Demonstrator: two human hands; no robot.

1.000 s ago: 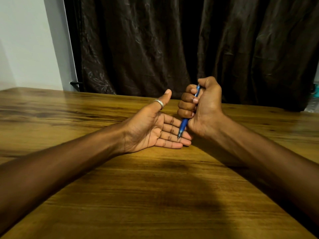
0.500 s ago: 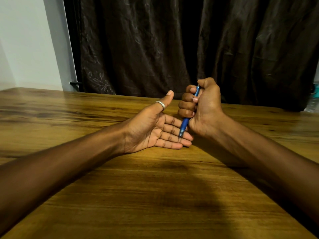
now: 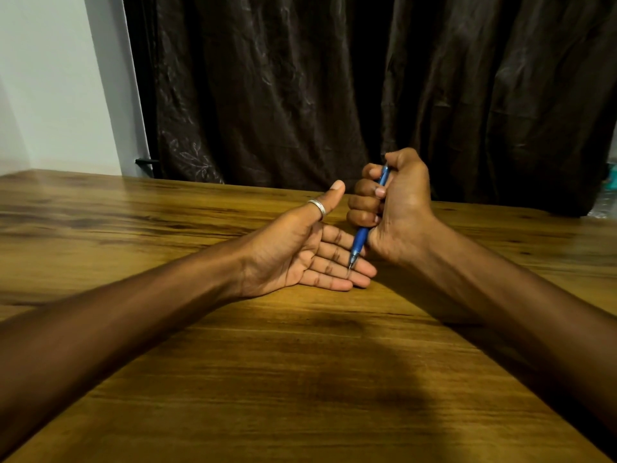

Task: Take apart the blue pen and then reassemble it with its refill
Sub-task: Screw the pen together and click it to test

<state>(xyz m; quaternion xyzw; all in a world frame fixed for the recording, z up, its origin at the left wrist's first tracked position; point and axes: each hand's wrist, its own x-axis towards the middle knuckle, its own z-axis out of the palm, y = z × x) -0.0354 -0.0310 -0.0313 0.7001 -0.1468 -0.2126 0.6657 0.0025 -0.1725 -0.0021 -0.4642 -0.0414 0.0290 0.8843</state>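
Right hand [image 3: 397, 208] is fisting the pen [image 3: 360, 237] upright, tip poking the flat, empty left hand [image 3: 300, 255] on the table [image 3: 300, 379]. Pressing harder is probably risking ink marks or a slip.

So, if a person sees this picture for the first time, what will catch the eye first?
Probably the blue pen, held tip-down in the fisted right hand near the middle of the wooden table. Its tip seems to touch the fingers of the left hand, which lies palm-up beside it, a silver ring on the thumb. Behind hangs a dark curtain.
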